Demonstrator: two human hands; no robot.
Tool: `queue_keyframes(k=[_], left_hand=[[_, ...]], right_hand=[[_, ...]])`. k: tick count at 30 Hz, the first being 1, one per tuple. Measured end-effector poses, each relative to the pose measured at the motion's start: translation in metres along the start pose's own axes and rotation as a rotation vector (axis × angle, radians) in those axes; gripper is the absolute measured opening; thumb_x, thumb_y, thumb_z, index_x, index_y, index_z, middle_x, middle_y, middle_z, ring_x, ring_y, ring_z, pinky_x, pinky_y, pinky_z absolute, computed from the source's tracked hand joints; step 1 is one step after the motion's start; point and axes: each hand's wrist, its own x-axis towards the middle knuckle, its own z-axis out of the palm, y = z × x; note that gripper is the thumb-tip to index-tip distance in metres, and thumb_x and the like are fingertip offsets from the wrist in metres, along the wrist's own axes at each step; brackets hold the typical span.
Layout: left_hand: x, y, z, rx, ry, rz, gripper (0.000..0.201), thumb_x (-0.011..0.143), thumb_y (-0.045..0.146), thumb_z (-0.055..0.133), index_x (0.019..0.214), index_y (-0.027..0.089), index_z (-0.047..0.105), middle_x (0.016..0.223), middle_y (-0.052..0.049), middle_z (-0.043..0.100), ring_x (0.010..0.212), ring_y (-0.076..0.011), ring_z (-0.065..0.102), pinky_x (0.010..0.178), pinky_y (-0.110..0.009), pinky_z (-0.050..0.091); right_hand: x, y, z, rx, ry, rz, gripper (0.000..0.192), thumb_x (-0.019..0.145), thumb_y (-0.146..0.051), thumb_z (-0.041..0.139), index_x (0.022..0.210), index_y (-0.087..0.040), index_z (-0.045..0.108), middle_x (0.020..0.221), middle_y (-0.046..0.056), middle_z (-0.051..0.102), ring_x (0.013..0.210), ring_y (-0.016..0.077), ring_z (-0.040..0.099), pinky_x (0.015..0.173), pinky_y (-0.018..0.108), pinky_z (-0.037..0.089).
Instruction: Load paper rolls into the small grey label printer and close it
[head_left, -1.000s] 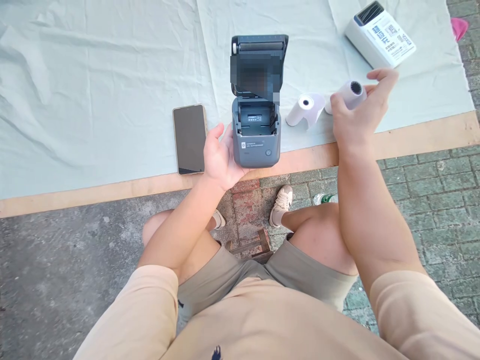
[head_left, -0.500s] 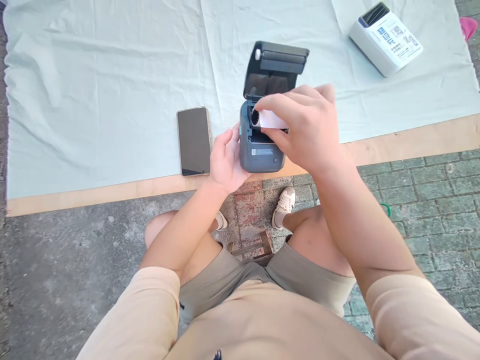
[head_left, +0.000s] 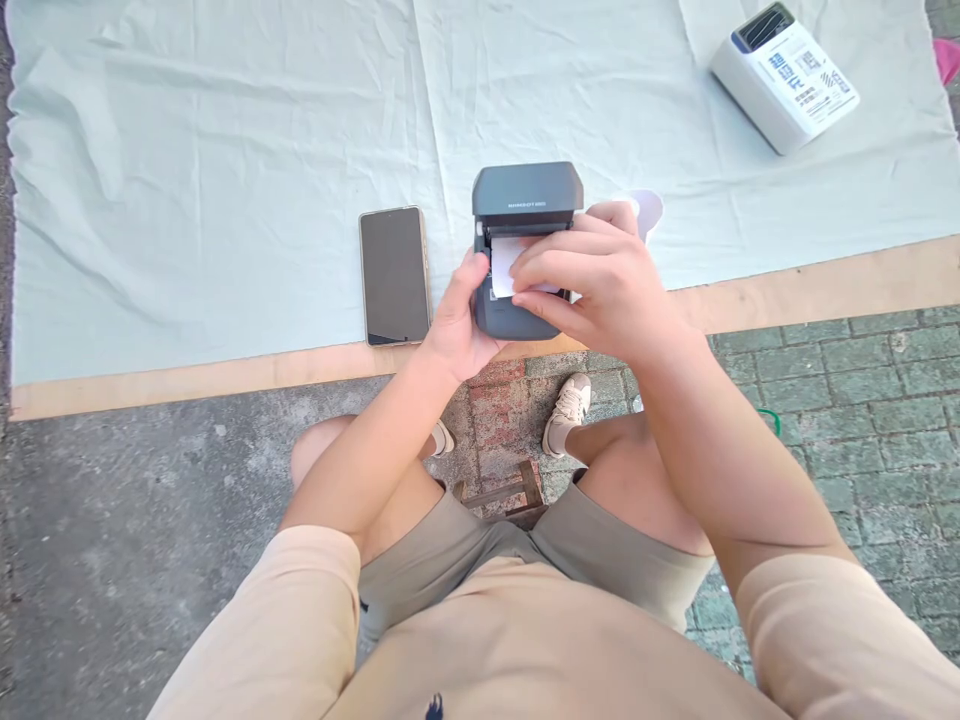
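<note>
While the left hand (head_left: 457, 335) cups the left side of the grey label printer (head_left: 525, 200), its thumb lies up along the printer's left wall and its fingers curl under and around the body, gripping it. Printer position: at the near edge of the pale cloth (head_left: 225, 180), just beside the wooden table edge (head_left: 825, 280), with its lid lowered over the body. Right hand (head_left: 600, 285): laid over the front of the printer, fingers bent and closed on the white paper strip (head_left: 504, 262) that comes out from beneath the lid; the fingertips (head_left: 525, 270) press the strip against the printer's front face. Whether the lid is fully latched cannot be told, since the right hand covers much of the front.

Surroundings: a dark smartphone (head_left: 394, 275) lies face up on the cloth just to the left of the printer, apart from the left hand. A white paper roll (head_left: 646, 208) shows partly behind the right hand, near the printer's right side. A white printer (head_left: 784, 75) with a printed label on top rests well apart at the far right of the cloth. Below the table edge, the person's knees, beige shorts and a light shoe (head_left: 568, 408) appear over brick paving.
</note>
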Motion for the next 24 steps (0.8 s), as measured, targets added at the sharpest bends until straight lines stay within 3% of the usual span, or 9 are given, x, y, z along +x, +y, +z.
queue_keyframes(k=[3, 7, 9, 12, 14, 16, 19, 22, 24], left_hand=[[0.001, -0.004, -0.003, 0.047, 0.001, 0.026, 0.048, 0.081, 0.051, 0.087, 0.118, 0.027, 0.067, 0.119, -0.003, 0.080, 0.147, -0.0312, 0.068, 0.114, -0.041, 0.063], [-0.001, -0.005, -0.003, 0.103, -0.043, 0.071, 0.067, 0.068, 0.044, 0.099, 0.122, 0.027, 0.063, 0.120, -0.004, 0.080, 0.142, -0.0359, 0.071, 0.110, -0.046, 0.065], [-0.001, -0.005, -0.005, 0.127, -0.064, 0.073, 0.072, 0.064, 0.044, 0.103, 0.122, 0.028, 0.063, 0.121, -0.005, 0.080, 0.138, -0.0377, 0.073, 0.105, -0.047, 0.067], [0.001, -0.007, -0.011, 0.175, -0.093, 0.082, 0.078, 0.061, 0.044, 0.104, 0.125, 0.029, 0.062, 0.124, -0.005, 0.079, 0.133, -0.0376, 0.075, 0.098, -0.046, 0.068], [0.002, -0.008, -0.015, 0.202, -0.113, 0.080, 0.083, 0.060, 0.045, 0.105, 0.129, 0.029, 0.062, 0.125, -0.005, 0.078, 0.130, -0.0367, 0.075, 0.094, -0.044, 0.068], [0.002, -0.008, -0.016, 0.213, -0.128, 0.077, 0.087, 0.059, 0.045, 0.105, 0.133, 0.029, 0.061, 0.127, -0.005, 0.078, 0.130, -0.0368, 0.076, 0.092, -0.043, 0.069], [-0.003, -0.006, -0.011, 0.208, -0.115, 0.072, 0.083, 0.065, 0.045, 0.101, 0.135, 0.031, 0.061, 0.131, -0.005, 0.079, 0.135, -0.0380, 0.074, 0.098, -0.045, 0.068], [-0.007, -0.003, -0.002, 0.132, -0.070, 0.055, 0.070, 0.073, 0.051, 0.092, 0.135, 0.032, 0.064, 0.132, -0.005, 0.080, 0.144, -0.0388, 0.070, 0.110, -0.049, 0.065], [-0.007, 0.000, 0.003, 0.053, -0.034, 0.037, 0.059, 0.086, 0.059, 0.078, 0.136, 0.031, 0.066, 0.132, -0.006, 0.081, 0.147, -0.0391, 0.068, 0.111, -0.051, 0.064]], right_hand=[[-0.002, 0.001, 0.001, 0.104, 0.046, -0.006, 0.025, 0.111, -0.041, 0.056, 0.098, -0.031, 0.075, 0.100, 0.000, 0.085, 0.089, 0.0264, 0.074, 0.091, 0.050, 0.048], [0.003, -0.002, -0.001, 0.252, 0.282, -0.024, 0.030, 0.110, -0.048, 0.054, 0.092, -0.028, 0.067, 0.092, 0.004, 0.080, 0.084, 0.0245, 0.073, 0.082, 0.047, 0.051], [0.007, -0.002, -0.001, 0.316, 0.453, 0.020, 0.035, 0.109, -0.053, 0.056, 0.086, -0.027, 0.060, 0.081, 0.002, 0.069, 0.070, 0.0197, 0.065, 0.067, 0.041, 0.048], [0.010, 0.005, 0.002, 0.341, 0.747, 0.105, 0.035, 0.107, -0.049, 0.059, 0.082, -0.026, 0.050, 0.071, -0.003, 0.045, 0.056, 0.0119, 0.040, 0.054, 0.032, 0.031], [0.008, 0.015, 0.006, 0.324, 0.805, 0.142, 0.024, 0.103, -0.041, 0.062, 0.087, -0.026, 0.053, 0.077, -0.003, 0.047, 0.062, 0.0118, 0.042, 0.056, 0.030, 0.031], [0.004, 0.023, 0.010, 0.347, 0.704, 0.193, 0.010, 0.096, -0.034, 0.064, 0.103, -0.027, 0.061, 0.099, 0.001, 0.062, 0.083, 0.0155, 0.060, 0.066, 0.030, 0.043], [-0.002, 0.027, 0.014, 0.407, 0.414, 0.313, 0.037, 0.097, -0.034, 0.063, 0.134, -0.033, 0.057, 0.136, 0.007, 0.067, 0.120, 0.0246, 0.070, 0.090, 0.039, 0.059], [-0.004, 0.024, 0.011, 0.367, 0.180, 0.366, 0.046, 0.103, -0.037, 0.064, 0.146, -0.035, 0.047, 0.141, 0.010, 0.069, 0.126, 0.0282, 0.071, 0.102, 0.045, 0.061], [-0.003, 0.023, 0.008, 0.341, 0.105, 0.369, 0.049, 0.102, -0.036, 0.067, 0.146, -0.035, 0.046, 0.138, 0.010, 0.071, 0.123, 0.0284, 0.072, 0.103, 0.046, 0.061]])
